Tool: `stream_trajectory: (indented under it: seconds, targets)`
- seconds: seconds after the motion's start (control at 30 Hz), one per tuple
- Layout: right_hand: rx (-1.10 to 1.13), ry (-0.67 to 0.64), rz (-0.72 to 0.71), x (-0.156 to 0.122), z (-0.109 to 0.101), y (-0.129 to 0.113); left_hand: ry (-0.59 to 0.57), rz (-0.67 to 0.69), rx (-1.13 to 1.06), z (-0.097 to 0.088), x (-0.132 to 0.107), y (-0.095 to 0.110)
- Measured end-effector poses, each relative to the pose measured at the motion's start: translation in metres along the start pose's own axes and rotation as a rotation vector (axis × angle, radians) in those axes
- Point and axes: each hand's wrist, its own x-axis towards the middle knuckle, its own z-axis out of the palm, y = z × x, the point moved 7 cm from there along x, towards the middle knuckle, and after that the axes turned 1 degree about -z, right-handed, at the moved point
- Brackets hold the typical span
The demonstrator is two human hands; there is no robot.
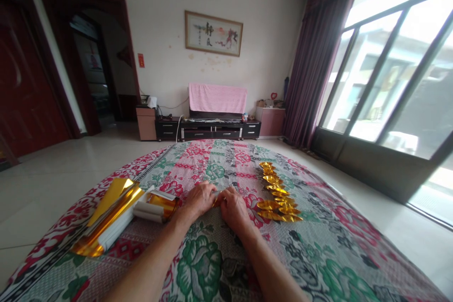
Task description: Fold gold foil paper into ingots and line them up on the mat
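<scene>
Both of my hands meet over the middle of the flowered cloth, pinching a small piece of gold foil paper [216,201] between them. My left hand [202,198] is closed on its left side, my right hand [233,208] on its right. Fingers cover most of the piece, so its shape is hard to make out. Right of my right hand, several folded gold foil pieces [279,193], pointed at both ends, lie in an overlapping row. Beyond my left forearm rests a curled stack of gold and white foil sheets [159,205].
A larger stack of foil sheets [113,217] lies at the left on the flowered cloth [200,264], which covers a rounded table. Across the tiled floor stands a low black cabinet [212,131] with a pink cloth [217,98] above it. Windows [389,75] and a purple curtain [314,56] are at the right.
</scene>
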Motion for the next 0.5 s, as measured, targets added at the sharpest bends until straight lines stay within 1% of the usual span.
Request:
stream_trajectory:
  seconds: [0.13,0.37,0.5]
  targets:
    - [-0.004,0.034,-0.015,-0.004,-0.005,-0.006,0.02,-0.052,0.043,-0.001,-0.001,-0.002]
    - [-0.062,-0.003,-0.057,-0.013,-0.003,-0.014,0.042,-0.018,0.048,0.001,-0.004,-0.003]
    - [-0.108,0.008,-0.02,-0.015,-0.002,-0.017,0.047,-0.002,0.014,0.002,-0.004,-0.002]
